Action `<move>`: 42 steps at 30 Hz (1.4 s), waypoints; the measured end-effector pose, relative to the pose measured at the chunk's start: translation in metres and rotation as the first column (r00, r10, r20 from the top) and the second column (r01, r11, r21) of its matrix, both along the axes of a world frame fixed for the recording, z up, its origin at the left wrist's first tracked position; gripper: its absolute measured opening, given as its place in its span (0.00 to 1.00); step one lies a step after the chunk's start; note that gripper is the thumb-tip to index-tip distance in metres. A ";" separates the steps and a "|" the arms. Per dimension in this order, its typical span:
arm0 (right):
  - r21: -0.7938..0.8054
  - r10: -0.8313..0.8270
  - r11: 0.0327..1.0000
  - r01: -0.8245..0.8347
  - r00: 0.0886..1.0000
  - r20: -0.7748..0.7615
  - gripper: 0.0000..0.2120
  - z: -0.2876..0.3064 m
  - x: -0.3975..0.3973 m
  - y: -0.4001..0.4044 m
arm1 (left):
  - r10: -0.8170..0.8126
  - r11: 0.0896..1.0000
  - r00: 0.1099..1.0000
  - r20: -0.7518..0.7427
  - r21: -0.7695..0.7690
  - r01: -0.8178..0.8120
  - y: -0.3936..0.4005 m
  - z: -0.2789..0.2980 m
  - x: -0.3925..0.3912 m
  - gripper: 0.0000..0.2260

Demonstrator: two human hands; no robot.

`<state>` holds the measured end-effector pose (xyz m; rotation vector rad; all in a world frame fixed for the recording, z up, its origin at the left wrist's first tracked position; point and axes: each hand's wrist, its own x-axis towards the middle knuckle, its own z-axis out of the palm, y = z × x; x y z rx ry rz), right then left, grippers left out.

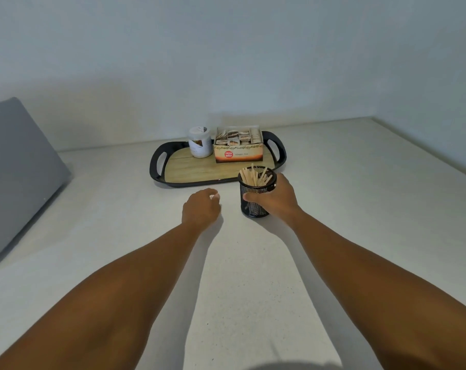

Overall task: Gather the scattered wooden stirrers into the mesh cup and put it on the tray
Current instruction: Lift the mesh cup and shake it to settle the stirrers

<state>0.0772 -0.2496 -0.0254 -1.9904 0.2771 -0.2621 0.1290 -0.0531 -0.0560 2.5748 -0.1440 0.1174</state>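
Desk (333, 236) first, then tray (157, 166) behind; mesh cup (255, 206) stands just before its rim, stirrers (254, 177) upright inside. Right hand (273, 198) wraps its stiff, light wall mid-height, a sound grip. Left hand (201, 209) loosely curled, grasping nothing visible.

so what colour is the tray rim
Black, around a light wood-grain base; the tray shows best in the head view.

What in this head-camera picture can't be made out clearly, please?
- Left hand: its fingers curl away from the camera, so any stirrer inside is hidden.
- Mesh cup: the right hand covers its right side.
- Box and jar on the tray: print too small to read.
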 end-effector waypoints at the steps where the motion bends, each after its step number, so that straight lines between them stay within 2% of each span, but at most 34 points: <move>1: -0.001 0.005 1.000 -0.005 1.000 0.003 0.39 -0.001 0.001 0.004 | 0.015 1.000 1.000 0.003 0.020 -0.015 0.006 -0.002 -0.002 0.17; 8: -0.005 0.051 0.999 -0.051 0.999 -0.006 0.42 0.000 0.004 0.029 | 0.015 0.978 1.000 -0.003 0.208 -0.014 0.032 -0.021 -0.014 0.17; 11: 0.028 0.044 0.999 -0.045 0.999 0.026 0.42 0.011 0.004 0.038 | 0.010 0.958 0.999 -0.038 0.286 0.001 0.040 -0.037 -0.022 0.25; 16: 0.197 -0.101 0.979 0.056 0.969 0.226 0.40 0.045 0.006 0.049 | -0.004 0.953 1.000 -0.014 0.302 0.008 0.040 -0.041 -0.027 0.27; 19: 0.110 -0.030 0.994 0.026 0.999 0.038 0.38 0.031 0.001 0.049 | 0.003 0.953 1.000 -0.023 0.302 0.004 0.040 -0.039 -0.029 0.27; 21: 0.101 -0.074 0.992 0.075 0.997 -0.012 0.38 0.020 -0.006 0.051 | 0.013 0.954 1.000 -0.008 0.299 -0.010 0.040 -0.038 -0.030 0.27; 26: 0.164 -0.169 0.976 0.142 0.972 0.166 0.40 0.026 -0.012 0.062 | 0.024 0.959 1.000 0.000 0.284 -0.023 0.039 -0.040 -0.030 0.26; 30: 0.076 -0.104 0.992 0.099 0.992 0.069 0.41 0.015 -0.014 0.068 | 0.048 0.957 0.999 -0.014 0.287 -0.042 0.038 -0.038 -0.028 0.26; 36: 0.149 -0.169 0.979 0.139 0.963 0.209 0.43 0.031 -0.013 0.078 | 0.067 0.962 0.998 -0.005 0.265 -0.063 0.037 -0.039 -0.028 0.26; 37: 0.158 -0.178 0.977 0.146 0.961 0.212 0.43 0.031 -0.011 0.079 | 0.066 0.963 0.998 -0.002 0.264 -0.063 0.036 -0.038 -0.028 0.26; 40: 0.116 -0.132 0.986 0.123 0.989 0.073 0.43 0.021 -0.010 0.079 | 0.055 0.966 0.998 -0.009 0.253 -0.051 0.037 -0.037 -0.029 0.26; 42: 0.081 -0.125 0.990 0.120 0.990 0.071 0.44 0.018 -0.013 0.078 | 0.060 0.966 0.998 -0.003 0.253 -0.057 0.038 -0.038 -0.030 0.26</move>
